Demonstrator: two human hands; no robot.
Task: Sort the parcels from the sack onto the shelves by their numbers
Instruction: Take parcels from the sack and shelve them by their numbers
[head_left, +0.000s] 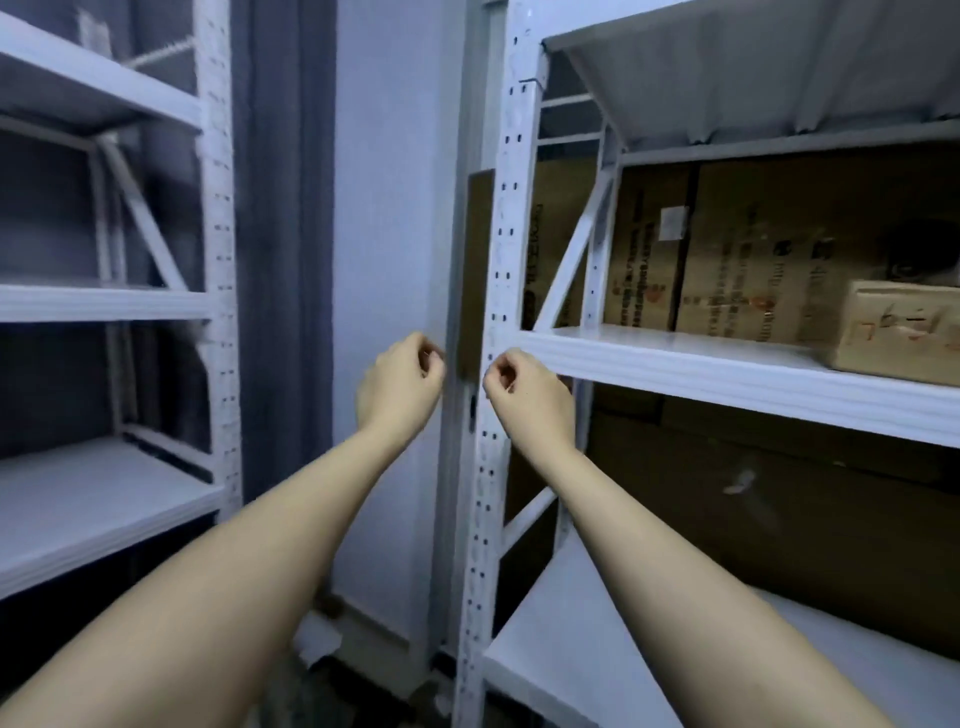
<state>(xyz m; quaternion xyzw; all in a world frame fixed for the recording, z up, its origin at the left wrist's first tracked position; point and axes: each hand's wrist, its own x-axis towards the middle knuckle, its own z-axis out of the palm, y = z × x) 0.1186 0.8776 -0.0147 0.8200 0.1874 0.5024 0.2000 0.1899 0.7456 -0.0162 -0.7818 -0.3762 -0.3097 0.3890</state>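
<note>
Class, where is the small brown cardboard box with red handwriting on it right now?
The small brown cardboard box sits at the far right of the head view, on the right-hand white metal rack's middle shelf, in front of larger cardboard cartons.

R shelf unit: mid board carries big cartons, small box at front. L shelf unit: boards bare.

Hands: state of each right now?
Left hand: fingers curled, holds nothing visible.
Right hand: fingers curled, holds nothing visible, in front of the rack post.
</note>
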